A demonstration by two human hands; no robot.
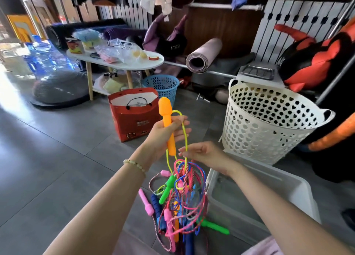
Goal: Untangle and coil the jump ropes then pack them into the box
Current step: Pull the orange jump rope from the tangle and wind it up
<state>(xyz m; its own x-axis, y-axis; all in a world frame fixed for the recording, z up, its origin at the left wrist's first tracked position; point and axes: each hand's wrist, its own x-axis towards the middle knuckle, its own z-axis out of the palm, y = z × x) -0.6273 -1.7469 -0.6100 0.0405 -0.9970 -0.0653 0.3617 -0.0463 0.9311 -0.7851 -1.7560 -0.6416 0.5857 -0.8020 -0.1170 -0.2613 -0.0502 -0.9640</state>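
The only writing that reads clearly is "FITNESS", in pale letters on a dark bag [173, 43] at about 12 o'clock, behind the white worktop [123, 63]. The red paper bag [134, 118] on the floor carries a printed panel too blurred to read.

The left hand [167, 133] is raised near the centre, its grip wrapped around an orange handle [167, 124] held upright, knobbed end on top. A yellow-green cord [183, 131] loops out from near the top of that handle and drops down. The right hand [203, 154], just at 4 o'clock from the left, has its grip loosely curled, fingertips pinching that cord above the knot.

Below both hands, toward 6 o'clock, hangs the tangle of jump ropes [184, 193]: pink, blue, red and speckled cords wound through each other, with handles in pink, bright green, dark blue and orange sticking out at all angles. The lower part of the bundle rests on the grey tiled floor.

The translucent grey box [299, 193] sits at 4 o'clock, just beside the tangle, open at the top. A white laundry basket [269, 124] with heart-shaped holes stands at 2 o'clock, and a blue perforated basket [163, 85] at 12 o'clock.
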